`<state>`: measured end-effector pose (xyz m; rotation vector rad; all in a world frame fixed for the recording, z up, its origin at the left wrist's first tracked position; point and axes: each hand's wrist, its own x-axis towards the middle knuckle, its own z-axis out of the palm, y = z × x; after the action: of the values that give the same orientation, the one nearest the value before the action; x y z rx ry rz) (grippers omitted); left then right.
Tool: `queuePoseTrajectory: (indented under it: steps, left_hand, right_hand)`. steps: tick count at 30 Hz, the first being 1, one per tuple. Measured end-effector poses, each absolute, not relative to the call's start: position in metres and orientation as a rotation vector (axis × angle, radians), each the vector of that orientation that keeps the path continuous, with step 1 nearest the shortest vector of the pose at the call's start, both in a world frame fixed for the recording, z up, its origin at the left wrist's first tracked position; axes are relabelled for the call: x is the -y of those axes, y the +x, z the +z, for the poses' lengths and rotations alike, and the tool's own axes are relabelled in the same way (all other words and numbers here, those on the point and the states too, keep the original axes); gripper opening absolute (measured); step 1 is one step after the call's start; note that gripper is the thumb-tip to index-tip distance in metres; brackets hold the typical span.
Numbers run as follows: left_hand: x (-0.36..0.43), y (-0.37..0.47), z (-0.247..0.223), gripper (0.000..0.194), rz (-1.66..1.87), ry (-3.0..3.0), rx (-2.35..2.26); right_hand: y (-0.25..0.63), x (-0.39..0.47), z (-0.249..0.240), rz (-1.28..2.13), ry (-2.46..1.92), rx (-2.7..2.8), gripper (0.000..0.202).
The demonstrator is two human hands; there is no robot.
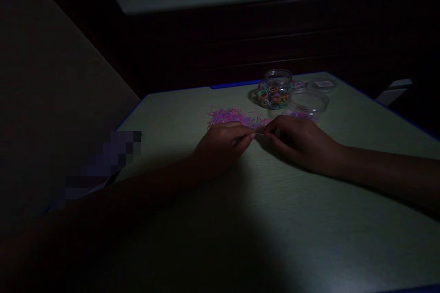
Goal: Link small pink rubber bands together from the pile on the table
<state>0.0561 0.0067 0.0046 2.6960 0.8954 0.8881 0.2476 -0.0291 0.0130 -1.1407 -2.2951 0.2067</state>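
Observation:
Between my two hands runs a short, thin, pale strand (260, 134), which looks like a small elastic band pulled taut. My left hand (222, 144) pinches its left end between thumb and fingers. At the other end, the fingertips of my right hand (304, 142) are closed on it. Just behind the fingers lies a loose pile of tiny pink and purple elastic bands (228, 116), partly hidden by my hands. An open clear tub (309, 102) with some pink-purple bits at its bottom stands behind my right hand.
Behind the pile stands an open clear jar (275, 96) of multicoloured hair ties. A clear round lid (322, 84) with a white label lies at the table's back right. The pale table (330, 219) has blue edging. A pixelated patch (106, 160) covers something at left. The room is dim.

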Motion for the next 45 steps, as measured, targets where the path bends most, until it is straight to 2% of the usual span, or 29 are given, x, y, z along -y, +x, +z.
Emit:
queuePoseTrajectory:
  steps: [26,37,45]
  left_hand:
    - [-0.0055,0.0501,0.0025,0.019,0.858,2.703,-0.819]
    - [-0.0057,0.0514,0.005,0.017,0.849,2.673,-0.818]
    - [-0.0049,0.0502,0.0051,0.015,0.826,2.7,-0.816]
  right_hand:
    - [0.2473,0.0239,0.0103,0.513,-1.172,2.2,0.032]
    - [0.2479,0.0248,0.0098,0.589,-1.142,2.142,0.019]
    - [0.2473,0.0256,0.0094,0.65,-1.143,2.114,0.019]
